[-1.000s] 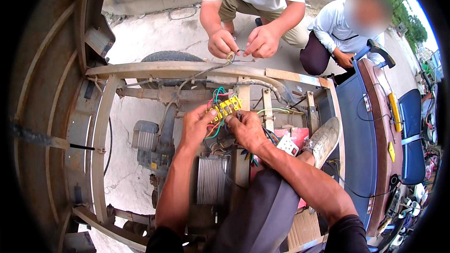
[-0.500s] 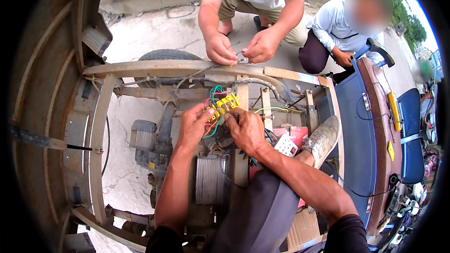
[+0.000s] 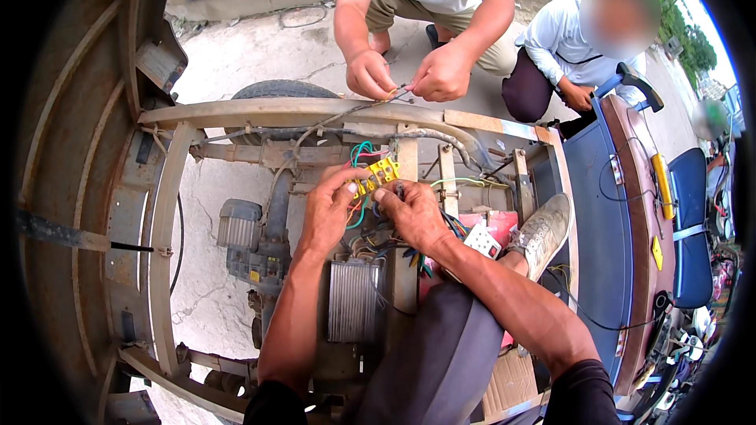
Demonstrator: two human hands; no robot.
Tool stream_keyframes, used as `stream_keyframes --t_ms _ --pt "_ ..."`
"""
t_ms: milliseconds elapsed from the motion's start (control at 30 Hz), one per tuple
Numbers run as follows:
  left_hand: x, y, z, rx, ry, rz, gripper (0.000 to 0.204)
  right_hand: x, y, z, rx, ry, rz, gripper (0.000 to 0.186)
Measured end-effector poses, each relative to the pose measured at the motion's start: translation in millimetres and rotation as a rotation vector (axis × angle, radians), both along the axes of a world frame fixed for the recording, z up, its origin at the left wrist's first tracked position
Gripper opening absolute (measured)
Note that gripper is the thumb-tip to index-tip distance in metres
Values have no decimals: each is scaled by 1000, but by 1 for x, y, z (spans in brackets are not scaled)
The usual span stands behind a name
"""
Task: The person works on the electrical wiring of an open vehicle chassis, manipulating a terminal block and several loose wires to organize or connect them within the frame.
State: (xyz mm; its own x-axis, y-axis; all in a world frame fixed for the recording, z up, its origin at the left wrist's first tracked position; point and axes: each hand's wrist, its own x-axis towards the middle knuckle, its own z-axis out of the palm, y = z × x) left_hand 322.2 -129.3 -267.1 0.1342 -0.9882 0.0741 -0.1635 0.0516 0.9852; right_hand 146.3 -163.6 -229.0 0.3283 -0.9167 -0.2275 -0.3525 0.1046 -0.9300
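Observation:
A yellow terminal block (image 3: 378,177) with green, pink and orange wires sits in my left hand (image 3: 331,205), whose index finger reaches over its end. My right hand (image 3: 413,216) is closed at the block's lower right side, thumb and finger pinched on a small dark thing I cannot make out. Beneath both hands lie loose coloured wires, a finned metal unit (image 3: 352,303) and a white socket-like panel (image 3: 482,240).
A steel frame (image 3: 169,244) surrounds a motor (image 3: 244,228) and tyre (image 3: 279,90). One crouching person's hands (image 3: 437,75) pinch wires at the top bar; another person (image 3: 543,55) crouches right. My shoe (image 3: 543,228) rests inside the frame. A blue bench (image 3: 587,244) stands right.
My left index finger has moved up over the block's end, and my right fingertips have shifted slightly along it. The crouching person's hands have shifted around the wire.

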Motion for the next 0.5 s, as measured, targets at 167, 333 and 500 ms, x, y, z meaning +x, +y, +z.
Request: stream_keyframes --t_ms 167,333,500 --pt "-29 -8 8 107 108 -43 27 -26 -3 5 -100 165 -8 32" --pt "9 3 6 -6 -63 8 27 11 1 15 -108 315 62 33" --pt "-14 -4 7 -10 -89 1 27 -7 -3 14 -108 405 -21 35"
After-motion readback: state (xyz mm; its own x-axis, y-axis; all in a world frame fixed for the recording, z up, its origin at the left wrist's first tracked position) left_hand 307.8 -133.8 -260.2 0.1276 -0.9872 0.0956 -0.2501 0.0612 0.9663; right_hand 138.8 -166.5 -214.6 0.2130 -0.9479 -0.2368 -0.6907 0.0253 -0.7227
